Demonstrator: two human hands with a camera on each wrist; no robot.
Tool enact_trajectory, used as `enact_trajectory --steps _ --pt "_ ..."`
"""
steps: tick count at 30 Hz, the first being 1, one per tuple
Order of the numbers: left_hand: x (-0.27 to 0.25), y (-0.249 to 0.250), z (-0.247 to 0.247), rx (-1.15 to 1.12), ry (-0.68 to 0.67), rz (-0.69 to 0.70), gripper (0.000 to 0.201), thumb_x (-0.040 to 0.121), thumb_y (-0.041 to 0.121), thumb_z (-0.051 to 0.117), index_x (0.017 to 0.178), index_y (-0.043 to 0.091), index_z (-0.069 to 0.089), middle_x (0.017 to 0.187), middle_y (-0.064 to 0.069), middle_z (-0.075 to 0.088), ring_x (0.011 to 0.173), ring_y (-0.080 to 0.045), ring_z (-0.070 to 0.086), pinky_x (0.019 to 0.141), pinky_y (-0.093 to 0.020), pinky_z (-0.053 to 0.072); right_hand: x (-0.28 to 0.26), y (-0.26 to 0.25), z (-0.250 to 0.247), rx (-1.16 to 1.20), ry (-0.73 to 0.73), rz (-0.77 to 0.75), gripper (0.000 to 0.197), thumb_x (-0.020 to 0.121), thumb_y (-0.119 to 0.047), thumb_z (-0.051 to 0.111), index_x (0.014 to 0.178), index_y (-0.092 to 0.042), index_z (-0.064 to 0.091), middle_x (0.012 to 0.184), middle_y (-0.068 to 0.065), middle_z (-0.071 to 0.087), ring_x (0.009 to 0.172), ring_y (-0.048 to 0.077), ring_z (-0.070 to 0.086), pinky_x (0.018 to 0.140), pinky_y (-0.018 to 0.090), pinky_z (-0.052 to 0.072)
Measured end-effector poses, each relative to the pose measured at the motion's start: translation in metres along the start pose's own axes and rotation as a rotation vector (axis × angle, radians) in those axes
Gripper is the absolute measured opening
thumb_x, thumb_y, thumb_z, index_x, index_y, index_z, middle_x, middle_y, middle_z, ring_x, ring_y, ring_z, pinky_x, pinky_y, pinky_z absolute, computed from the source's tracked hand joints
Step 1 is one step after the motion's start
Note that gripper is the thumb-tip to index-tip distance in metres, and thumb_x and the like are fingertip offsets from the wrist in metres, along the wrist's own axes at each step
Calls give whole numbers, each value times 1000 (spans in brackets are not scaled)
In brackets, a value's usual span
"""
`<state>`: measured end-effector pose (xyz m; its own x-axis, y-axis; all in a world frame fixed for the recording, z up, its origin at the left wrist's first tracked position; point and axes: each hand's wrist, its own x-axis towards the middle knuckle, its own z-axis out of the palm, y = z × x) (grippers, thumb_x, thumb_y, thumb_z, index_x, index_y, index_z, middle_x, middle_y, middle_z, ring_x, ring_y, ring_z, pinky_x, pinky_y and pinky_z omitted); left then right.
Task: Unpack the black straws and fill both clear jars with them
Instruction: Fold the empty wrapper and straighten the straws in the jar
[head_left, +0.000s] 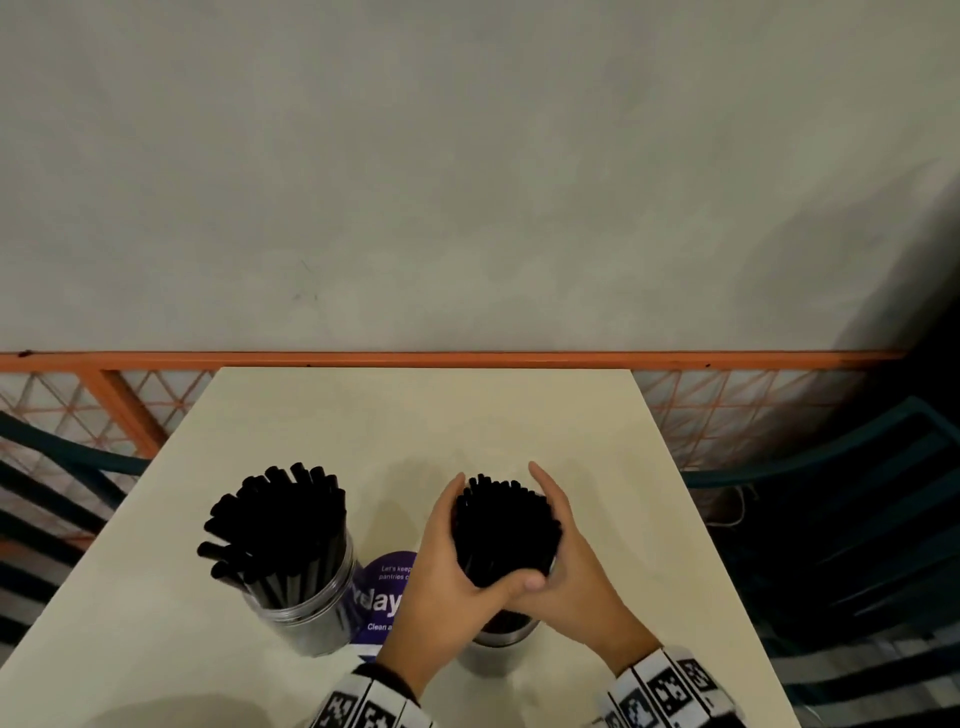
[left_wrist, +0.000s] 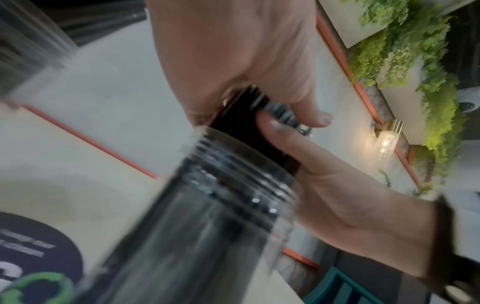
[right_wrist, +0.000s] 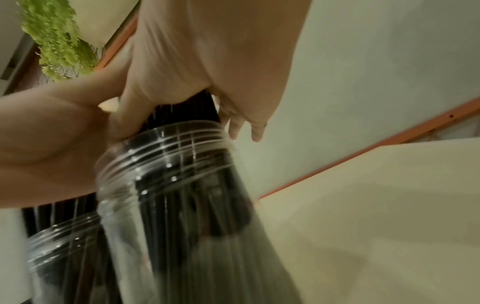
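Two clear jars stand on the cream table (head_left: 426, 415). The left jar (head_left: 311, 618) is packed with black straws (head_left: 275, 525) that fan out above its rim. Above the right jar (head_left: 493, 649) stands a tight bundle of black straws (head_left: 501, 525), its lower ends inside the jar. My left hand (head_left: 441, 551) and right hand (head_left: 571, 551) cup this bundle from both sides, thumbs meeting in front. The left wrist view shows my left hand (left_wrist: 233, 51) wrapped round the straws (left_wrist: 239, 131) just above the threaded jar mouth (left_wrist: 228, 185). The right wrist view shows the same grip (right_wrist: 207, 51).
A round purple sticker (head_left: 387, 587) with white lettering lies on the table between the jars. An orange rail (head_left: 467, 359) and mesh fence run behind the table's far edge, with a grey wall beyond. Dark teal chairs (head_left: 831, 467) flank the table.
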<state>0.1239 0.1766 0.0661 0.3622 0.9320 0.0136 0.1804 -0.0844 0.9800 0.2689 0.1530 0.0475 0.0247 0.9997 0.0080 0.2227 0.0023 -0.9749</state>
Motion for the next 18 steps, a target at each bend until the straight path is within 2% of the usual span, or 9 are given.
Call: enact_trajectory --steps 3,5,7,8,10,11,13,16,18 --pt "2 -5 -18 -12 -81 -7 115 42 48 84 130 52 11 131 32 30 125 11 33 102 -10 30 -9 3 -9 -40 -43 19 128 42 -48 89 139 -49 4 135 -28 34 123 -15 37 102 9 32" --pt "6 -6 -24 -22 -157 -14 125 43 37 88 136 47 5 136 28 29 126 9 33 106 -18 30 -9 7 -7 -27 -84 16 131 43 -42 90 140 -46 2 140 -25 34 128 -11 35 111 22 30" --pt "9 -4 -23 -43 -244 -21 127 47 28 89 138 46 2 133 23 37 122 11 40 101 -15 37 -4 6 3 -83 -100 -16 125 50 -42 89 140 -48 2 142 -22 34 132 -2 35 115 36 29" --pt "9 -3 -20 -29 -267 -17 124 49 28 89 137 46 4 130 23 40 119 12 42 99 -13 38 -1 3 9 -119 -90 -51 116 55 -43 86 138 -53 6 139 -27 35 132 0 35 115 36 29" --pt "8 -3 -11 30 -222 28 105 53 36 85 132 47 16 126 26 43 118 13 42 95 -10 38 4 -8 17 -150 -22 -105 86 63 -40 78 122 -66 22 125 -38 43 122 -4 44 106 19 35" --pt "8 -2 -8 41 -173 52 92 56 39 83 126 48 23 124 25 45 117 12 43 94 -10 40 6 -13 18 -152 27 -118 74 65 -39 75 115 -67 28 118 -37 47 116 -5 49 96 10 39" --pt "9 0 -4 20 -87 95 75 60 38 81 118 45 34 118 22 50 114 9 47 92 -11 42 9 -17 17 -135 110 -139 63 62 -37 73 108 -60 36 110 -30 54 107 -5 54 84 6 43" --pt "11 1 -5 -8 -50 113 75 58 35 83 116 41 37 114 21 52 111 8 49 89 -10 44 8 -10 11 -86 110 -125 75 58 -29 79 116 -53 37 114 -24 56 107 -2 56 86 14 49" --pt "12 -3 -10 -22 -98 84 88 52 40 84 122 46 31 120 25 48 113 12 46 90 -7 41 5 1 7 -88 61 -90 93 55 -28 85 128 -47 31 125 -14 51 114 5 55 92 23 50"
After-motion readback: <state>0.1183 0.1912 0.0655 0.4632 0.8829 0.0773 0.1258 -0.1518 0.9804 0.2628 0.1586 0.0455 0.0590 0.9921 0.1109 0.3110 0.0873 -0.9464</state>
